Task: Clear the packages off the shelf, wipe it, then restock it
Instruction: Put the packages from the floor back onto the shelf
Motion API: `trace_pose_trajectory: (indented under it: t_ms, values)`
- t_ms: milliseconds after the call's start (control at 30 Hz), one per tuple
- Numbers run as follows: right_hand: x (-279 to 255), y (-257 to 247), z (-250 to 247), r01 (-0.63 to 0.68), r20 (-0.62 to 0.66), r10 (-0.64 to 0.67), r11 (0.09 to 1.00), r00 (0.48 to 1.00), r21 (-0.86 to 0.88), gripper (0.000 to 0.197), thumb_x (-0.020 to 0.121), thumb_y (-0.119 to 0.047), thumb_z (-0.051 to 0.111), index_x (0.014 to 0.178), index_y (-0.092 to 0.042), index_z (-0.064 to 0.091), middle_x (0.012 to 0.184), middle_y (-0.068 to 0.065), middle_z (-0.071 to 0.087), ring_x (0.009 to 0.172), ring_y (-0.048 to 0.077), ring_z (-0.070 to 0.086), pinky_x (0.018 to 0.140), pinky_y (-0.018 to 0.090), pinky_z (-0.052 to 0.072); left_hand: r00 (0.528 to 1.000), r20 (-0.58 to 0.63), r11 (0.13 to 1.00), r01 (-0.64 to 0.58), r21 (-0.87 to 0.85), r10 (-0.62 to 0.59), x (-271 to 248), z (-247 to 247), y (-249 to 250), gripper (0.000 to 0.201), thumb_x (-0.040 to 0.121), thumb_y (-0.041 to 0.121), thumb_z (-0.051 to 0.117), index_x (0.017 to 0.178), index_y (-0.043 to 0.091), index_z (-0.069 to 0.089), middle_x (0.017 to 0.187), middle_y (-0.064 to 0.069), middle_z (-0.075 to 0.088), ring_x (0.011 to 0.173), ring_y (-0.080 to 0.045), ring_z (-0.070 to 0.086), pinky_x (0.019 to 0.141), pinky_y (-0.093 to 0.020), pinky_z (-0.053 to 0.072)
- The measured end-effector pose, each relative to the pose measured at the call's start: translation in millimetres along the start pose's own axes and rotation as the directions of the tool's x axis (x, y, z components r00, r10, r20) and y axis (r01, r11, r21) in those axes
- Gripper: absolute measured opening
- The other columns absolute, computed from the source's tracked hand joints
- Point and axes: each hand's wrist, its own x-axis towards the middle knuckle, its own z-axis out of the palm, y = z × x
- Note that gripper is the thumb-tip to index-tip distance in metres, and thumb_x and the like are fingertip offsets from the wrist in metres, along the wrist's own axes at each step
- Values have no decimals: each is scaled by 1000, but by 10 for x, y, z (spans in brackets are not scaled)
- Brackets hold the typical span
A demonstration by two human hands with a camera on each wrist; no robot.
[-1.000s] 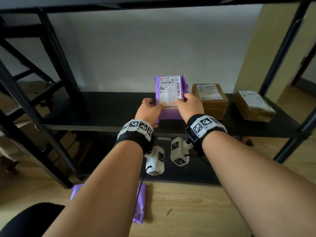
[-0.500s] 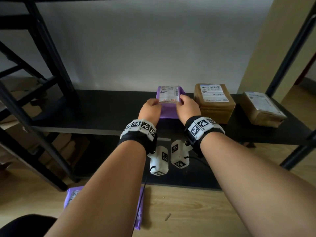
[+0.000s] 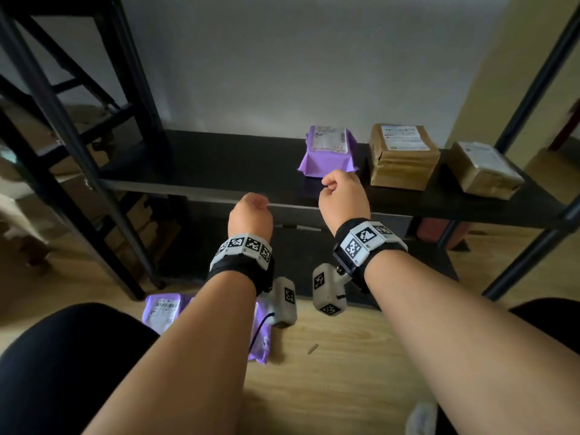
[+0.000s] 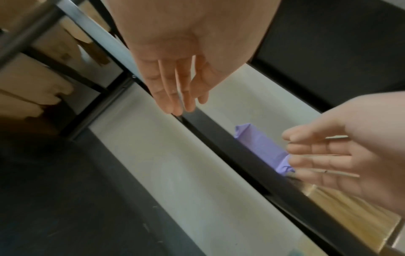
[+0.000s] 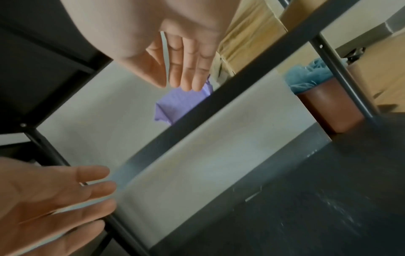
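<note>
A purple package (image 3: 328,150) with a white label lies flat on the black shelf (image 3: 204,164), left of two brown boxes (image 3: 403,155) (image 3: 485,171). My left hand (image 3: 251,211) hovers just in front of the shelf's front edge, fingers relaxed and empty. My right hand (image 3: 340,196) is over the front edge, a little short of the purple package, and is also empty. The left wrist view shows loose straight fingers (image 4: 175,93) and the purple package (image 4: 260,147) beyond. Relaxed fingers (image 5: 186,72) show in the right wrist view too. Another purple package (image 3: 163,312) lies on the floor.
The shelf's left half is bare. Black uprights (image 3: 62,120) stand at left, and another (image 3: 533,89) at right. A lower black shelf (image 3: 392,271) sits underneath. A brown bin holding blue cloth (image 5: 324,100) stands near the right post. My knees (image 3: 62,356) are at the bottom.
The purple package went from upright in both hands to lying flat on the shelf. Both hands let go and drew back toward the front edge.
</note>
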Motion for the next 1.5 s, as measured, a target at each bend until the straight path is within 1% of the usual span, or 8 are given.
trace_pose_trajectory:
  t_ms: [233,333,500,700,800,1067,1400,1500]
  values:
    - [-532,218,836,-110,310,108,994,945,-10,27,88,-8,48,108,-16,63,115,4,58,101,23,60,86,29,47,978,134,964,127,234,-161,-1,59,-1066,41,92,9,43,128,21,59,130,-6,59,120,-26,55,84,-24,39]
    - [-754,401,1258,-117,452,135,991,882,-67,29,87,-10,49,112,-17,63,117,6,58,103,24,60,90,32,48,950,180,928,188,321,-255,26,179,-1551,43,92,9,45,132,19,56,135,-8,56,124,-28,52,96,-29,42]
    - [-1081,796,1841,-143,646,228,973,728,-182,35,86,-11,49,119,-19,60,125,6,57,111,26,59,94,33,49,896,253,884,249,396,-365,54,442,-2258,32,95,23,47,124,18,61,125,-12,63,115,-30,58,92,-30,42]
    - [-1289,1196,2372,-148,738,347,935,578,-323,37,88,-12,49,123,-18,58,128,6,61,116,27,57,94,30,45,818,323,828,293,479,-476,138,745,-2740,41,96,12,39,135,12,53,129,-17,59,117,-35,57,96,-35,44]
    - [-1346,1326,2554,-106,761,379,918,526,-383,33,89,-12,49,120,-15,59,125,8,62,113,30,58,92,31,46,774,330,794,342,502,-541,164,868,-2897,38,93,7,42,128,7,56,127,-18,60,117,-35,56,96,-35,44]
    - [-1567,1501,2891,-109,770,542,835,336,-540,25,89,-17,52,109,-11,65,108,13,67,89,31,60,72,30,42,693,355,739,389,550,-628,191,1073,-3209,39,94,22,43,129,6,53,128,-18,59,116,-35,56,97,-38,44]
    - [-1585,1478,2946,-282,742,598,800,301,-530,14,85,-17,56,96,-10,60,88,10,65,71,27,59,59,27,41,652,278,674,498,545,-706,252,1142,-3232,47,95,23,46,135,0,44,138,-24,48,127,-40,47,103,-44,38]
    - [-1537,1463,2876,-313,723,614,788,318,-531,14,83,-10,56,98,-10,55,90,11,60,82,31,62,67,33,47,663,303,705,499,503,-685,249,1110,-3215,41,95,16,46,132,-2,49,134,-23,52,124,-38,51,103,-42,41]
